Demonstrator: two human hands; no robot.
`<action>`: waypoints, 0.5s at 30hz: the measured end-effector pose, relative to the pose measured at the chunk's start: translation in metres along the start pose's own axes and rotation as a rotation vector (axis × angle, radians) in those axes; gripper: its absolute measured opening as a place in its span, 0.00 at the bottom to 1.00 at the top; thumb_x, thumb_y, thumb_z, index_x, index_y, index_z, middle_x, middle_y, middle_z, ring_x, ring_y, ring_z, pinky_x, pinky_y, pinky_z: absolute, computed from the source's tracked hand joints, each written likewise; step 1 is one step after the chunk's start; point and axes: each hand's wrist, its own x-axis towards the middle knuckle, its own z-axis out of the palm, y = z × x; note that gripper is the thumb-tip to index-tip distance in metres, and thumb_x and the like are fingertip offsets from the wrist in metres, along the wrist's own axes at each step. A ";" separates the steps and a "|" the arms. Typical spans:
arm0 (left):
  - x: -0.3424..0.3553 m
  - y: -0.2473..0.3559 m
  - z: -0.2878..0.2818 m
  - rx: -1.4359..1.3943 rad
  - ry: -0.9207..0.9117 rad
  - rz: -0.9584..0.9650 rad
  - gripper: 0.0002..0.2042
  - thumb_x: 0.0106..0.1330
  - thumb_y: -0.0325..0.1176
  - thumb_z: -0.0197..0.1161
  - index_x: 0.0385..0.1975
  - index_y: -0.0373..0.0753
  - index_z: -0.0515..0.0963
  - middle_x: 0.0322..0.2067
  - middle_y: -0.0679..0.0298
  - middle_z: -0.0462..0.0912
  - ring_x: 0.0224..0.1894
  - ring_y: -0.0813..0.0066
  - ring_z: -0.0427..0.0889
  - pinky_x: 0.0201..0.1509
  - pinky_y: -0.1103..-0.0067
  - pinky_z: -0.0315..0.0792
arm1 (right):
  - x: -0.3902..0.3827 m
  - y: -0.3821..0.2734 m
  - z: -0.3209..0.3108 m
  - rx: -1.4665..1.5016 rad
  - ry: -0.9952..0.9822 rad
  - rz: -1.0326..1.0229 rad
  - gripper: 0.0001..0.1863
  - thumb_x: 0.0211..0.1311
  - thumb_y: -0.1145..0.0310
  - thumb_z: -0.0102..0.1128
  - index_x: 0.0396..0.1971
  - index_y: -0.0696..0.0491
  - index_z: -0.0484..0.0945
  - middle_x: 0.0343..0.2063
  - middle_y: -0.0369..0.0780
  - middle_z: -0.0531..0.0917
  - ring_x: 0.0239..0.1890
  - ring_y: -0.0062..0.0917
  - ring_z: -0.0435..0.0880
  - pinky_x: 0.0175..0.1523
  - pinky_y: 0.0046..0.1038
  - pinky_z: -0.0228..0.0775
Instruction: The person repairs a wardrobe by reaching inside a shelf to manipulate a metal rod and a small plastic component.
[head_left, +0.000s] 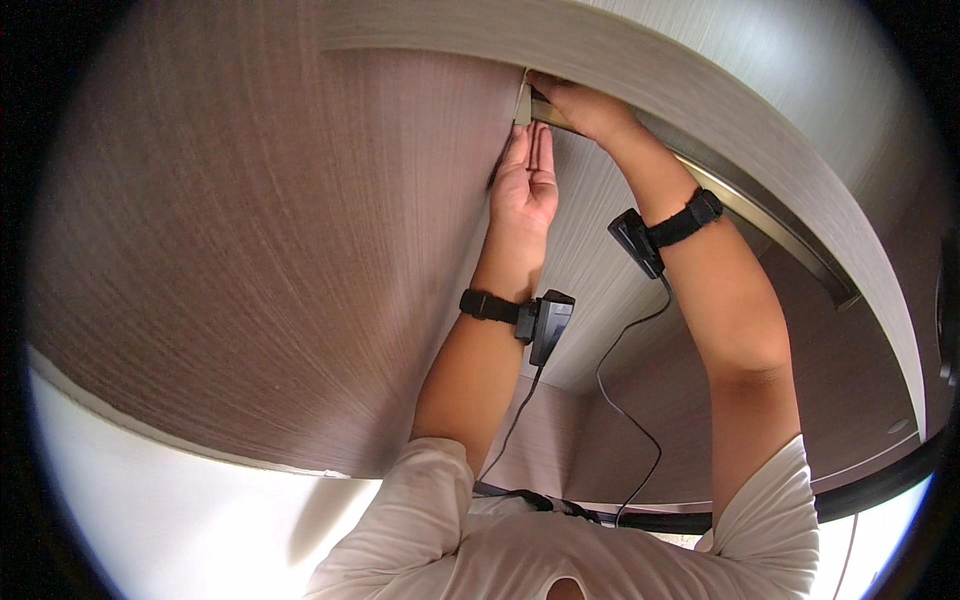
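My left hand is raised with its palm toward me. Its fingertips pinch the lower end of a small pale flat strip, which stands in the corner where the brown wood-grain panel meets a lighter one. Just above and to the right, my right hand is closed at the end of a brass-coloured metal rail. The rail runs along the inside of a curved-looking wooden edge. Those right fingertips are mostly hidden in the corner, so what they grip does not show.
The large brown panel fills the left side. A grey wood-grain edge arches over both hands. Each wrist carries a black strapped device, one on the left and one on the right, with thin cables hanging down.
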 end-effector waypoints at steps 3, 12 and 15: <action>-0.002 -0.001 0.003 -0.002 0.007 -0.002 0.10 0.61 0.25 0.60 0.40 0.29 0.72 0.42 0.56 0.77 0.49 0.67 0.76 0.58 0.76 0.73 | 0.001 0.005 0.000 -0.006 0.015 -0.041 0.21 0.58 0.52 0.56 0.43 0.53 0.78 0.42 0.44 0.81 0.46 0.34 0.77 0.51 0.30 0.66; -0.006 0.000 0.010 0.006 0.091 -0.015 0.11 0.63 0.27 0.58 0.43 0.29 0.72 0.45 0.60 0.76 0.51 0.72 0.75 0.58 0.78 0.71 | -0.004 0.003 0.001 -0.019 -0.013 0.010 0.21 0.58 0.53 0.56 0.43 0.53 0.78 0.42 0.44 0.81 0.45 0.34 0.78 0.50 0.29 0.66; -0.008 -0.001 0.016 0.022 0.146 -0.021 0.11 0.65 0.28 0.55 0.45 0.30 0.72 0.48 0.61 0.76 0.52 0.74 0.74 0.59 0.79 0.70 | -0.006 -0.002 -0.001 -0.015 -0.057 -0.006 0.20 0.58 0.54 0.56 0.42 0.53 0.78 0.40 0.43 0.82 0.44 0.34 0.78 0.49 0.29 0.66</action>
